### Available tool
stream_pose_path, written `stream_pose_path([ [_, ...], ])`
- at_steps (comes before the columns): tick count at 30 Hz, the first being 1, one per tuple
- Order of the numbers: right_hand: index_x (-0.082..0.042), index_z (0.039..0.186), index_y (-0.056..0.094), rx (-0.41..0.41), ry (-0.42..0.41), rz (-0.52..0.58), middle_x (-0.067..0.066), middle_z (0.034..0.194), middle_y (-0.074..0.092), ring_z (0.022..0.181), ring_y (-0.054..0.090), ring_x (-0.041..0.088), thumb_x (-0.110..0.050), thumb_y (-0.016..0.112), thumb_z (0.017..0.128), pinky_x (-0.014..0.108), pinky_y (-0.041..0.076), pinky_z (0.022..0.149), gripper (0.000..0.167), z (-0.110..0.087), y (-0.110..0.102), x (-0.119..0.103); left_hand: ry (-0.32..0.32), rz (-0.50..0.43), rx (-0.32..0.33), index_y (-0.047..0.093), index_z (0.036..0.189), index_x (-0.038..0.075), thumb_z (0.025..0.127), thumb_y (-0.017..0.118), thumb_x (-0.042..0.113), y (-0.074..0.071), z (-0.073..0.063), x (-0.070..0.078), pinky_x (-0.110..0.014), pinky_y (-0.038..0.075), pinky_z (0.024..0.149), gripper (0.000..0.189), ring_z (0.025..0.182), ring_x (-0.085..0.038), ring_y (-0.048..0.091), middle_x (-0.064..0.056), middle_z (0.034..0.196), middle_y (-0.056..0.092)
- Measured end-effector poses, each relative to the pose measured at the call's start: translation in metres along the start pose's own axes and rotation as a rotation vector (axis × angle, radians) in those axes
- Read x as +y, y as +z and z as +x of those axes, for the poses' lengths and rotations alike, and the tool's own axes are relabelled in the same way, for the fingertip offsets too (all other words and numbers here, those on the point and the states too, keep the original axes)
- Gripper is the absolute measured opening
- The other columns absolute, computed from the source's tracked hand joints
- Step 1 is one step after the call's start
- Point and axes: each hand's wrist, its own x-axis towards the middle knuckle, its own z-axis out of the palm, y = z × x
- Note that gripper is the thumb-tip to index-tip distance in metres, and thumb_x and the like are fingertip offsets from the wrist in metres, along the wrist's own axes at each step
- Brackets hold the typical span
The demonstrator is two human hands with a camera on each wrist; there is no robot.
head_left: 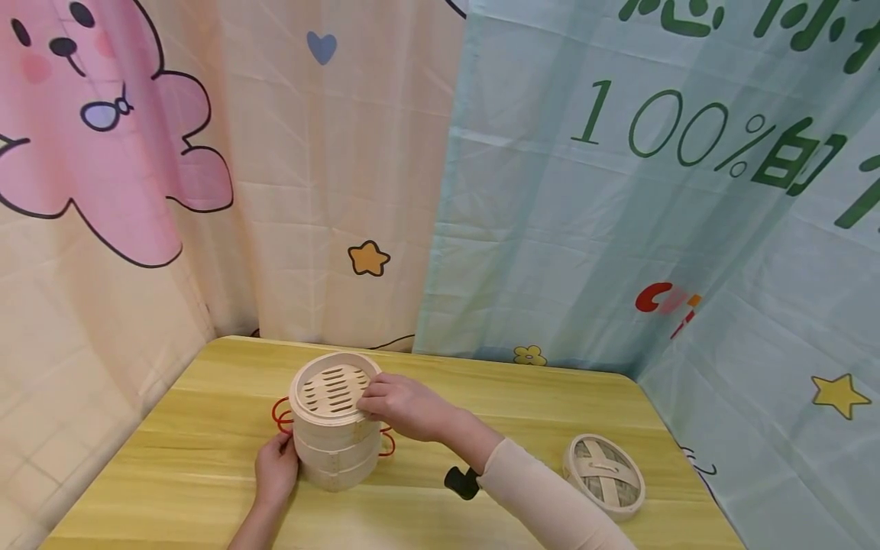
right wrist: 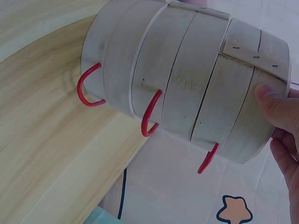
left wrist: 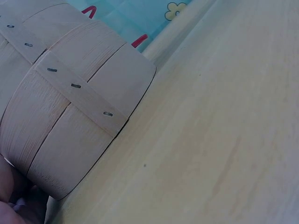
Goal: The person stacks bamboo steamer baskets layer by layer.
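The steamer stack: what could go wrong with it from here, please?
The right hand grips the top tier at one side of its rim, so that tier might tilt if lifted. The stack is tall, so a sideways push could topple it. Red loops stick out from its side and might get snagged.

Bamboo steamer [left wrist: 77, 105] — stapled, red loops [left wrist: 139, 41], tabletop [left wrist: 210, 140]

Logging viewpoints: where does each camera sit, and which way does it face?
Head: worn on the head, facing forward and down at the pale round bamboo steamer stack; left hand and right hand show.
Left wrist: that wrist, facing the stack's base; left hand, lower left.
Right wrist: that wrist, facing red loops; right hand, right edge.
Both wrist views share the stack.
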Motion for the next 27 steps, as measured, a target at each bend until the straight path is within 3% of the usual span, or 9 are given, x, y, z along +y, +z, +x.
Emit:
stream_pose_path([
  [15, -0.013, 0.105, 0.066, 0.009, 0.003, -0.042, -0.004, 0.103, 0.064, 0.102, 0.052, 0.012, -0.012, 0.069, 0.082, 0.018, 0.033, 0.094, 0.023, -0.0007, 0.0009, -0.0031, -0.018, 0.030, -0.010, 0.061, 0.095, -0.016, 0.089, 0.048, -0.004, -0.0005, -0.0011, 0.0020, -0.033, 0.042, 0.069, 0.020, 0.086, -0.032, 0.055, -0.027, 0.092, 0.062],
  [22, -0.015, 0.106, 0.066, -0.007, 0.005, -0.063, -0.005, 0.105, 0.063, 0.103, 0.051, 0.012, -0.015, 0.068, 0.083, 0.018, 0.033, 0.094, 0.023, -0.0011, 0.0031, -0.0046, -0.029, 0.026, -0.008, 0.061, 0.097, -0.017, 0.089, 0.047, -0.004, 0.0006, -0.0036, 0.0025, -0.033, 0.043, 0.069, 0.020, 0.090, -0.035, 0.055, -0.029, 0.096, 0.061],
  [27, -0.015, 0.105, 0.066, 0.006, 0.000, -0.074, -0.006, 0.104, 0.063, 0.102, 0.051, 0.010, -0.016, 0.066, 0.085, 0.017, 0.033, 0.094, 0.021, -0.0008, 0.0030, -0.0039, -0.004, 0.028, 0.023, 0.062, 0.095, -0.015, 0.088, 0.049, -0.005, 0.0027, -0.0036, 0.0031, -0.032, 0.043, 0.068, 0.019, 0.087, -0.034, 0.056, -0.027, 0.094, 0.062],
])
